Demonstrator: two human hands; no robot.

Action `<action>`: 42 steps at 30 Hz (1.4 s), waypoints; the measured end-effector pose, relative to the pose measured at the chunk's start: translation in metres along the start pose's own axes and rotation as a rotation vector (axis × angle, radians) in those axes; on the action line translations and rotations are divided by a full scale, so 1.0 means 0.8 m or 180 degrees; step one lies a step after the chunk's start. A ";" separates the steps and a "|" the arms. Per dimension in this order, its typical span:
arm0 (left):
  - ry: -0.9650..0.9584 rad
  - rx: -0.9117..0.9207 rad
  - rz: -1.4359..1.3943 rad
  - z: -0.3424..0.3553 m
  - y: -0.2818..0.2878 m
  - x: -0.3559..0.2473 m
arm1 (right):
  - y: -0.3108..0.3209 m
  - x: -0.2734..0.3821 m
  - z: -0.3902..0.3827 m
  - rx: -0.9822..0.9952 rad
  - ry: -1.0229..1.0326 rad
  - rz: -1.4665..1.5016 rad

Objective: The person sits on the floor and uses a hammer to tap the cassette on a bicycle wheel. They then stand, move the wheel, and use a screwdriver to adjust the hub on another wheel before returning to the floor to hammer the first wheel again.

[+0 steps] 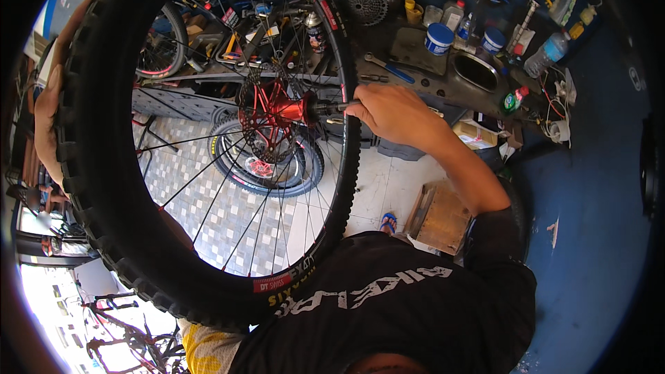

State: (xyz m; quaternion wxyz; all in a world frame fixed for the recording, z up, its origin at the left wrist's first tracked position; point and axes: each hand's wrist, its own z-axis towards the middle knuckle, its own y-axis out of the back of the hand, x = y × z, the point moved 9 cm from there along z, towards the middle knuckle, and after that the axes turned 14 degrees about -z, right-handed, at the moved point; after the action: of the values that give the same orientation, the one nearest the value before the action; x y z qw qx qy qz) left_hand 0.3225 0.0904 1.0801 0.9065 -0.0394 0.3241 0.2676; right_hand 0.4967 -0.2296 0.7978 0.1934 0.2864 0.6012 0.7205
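Note:
A large bicycle wheel with a knobby black tire stands upright in front of me. Its red hub carries a disc brake rotor on the left side. From the hub's right side juts a black cylindrical end with a thin grey shaft. The fingers of my right hand are closed around the tip of that shaft. My left arm passes behind the tire, its forearm rising along the far left. Of my left hand only a sliver shows at the tire's outer edge, the fingers hidden.
A cluttered workbench runs along the far side, holding a cassette, an adjustable wrench, blue tubs and bottles. Another wheel lies on the tiled floor. A wooden box sits near my foot; bicycles stand lower left.

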 end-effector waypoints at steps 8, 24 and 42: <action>-0.0047 -0.0049 0.0086 -0.003 0.010 -0.013 | 0.006 0.013 -0.002 -0.0146 0.0038 0.0148; 0.0043 -0.0113 0.0005 -0.013 0.028 0.000 | 0.004 0.012 -0.002 -0.0409 0.0070 -0.0004; 0.0114 -0.0179 -0.0079 -0.015 0.034 0.019 | 0.001 0.013 -0.003 -0.0529 0.0664 -0.0743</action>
State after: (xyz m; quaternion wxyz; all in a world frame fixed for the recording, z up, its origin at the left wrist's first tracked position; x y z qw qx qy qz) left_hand 0.3118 0.1174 1.0642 0.9023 -0.0738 0.3322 0.2647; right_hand 0.4872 -0.2250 0.8002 0.2352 0.1214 0.5856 0.7662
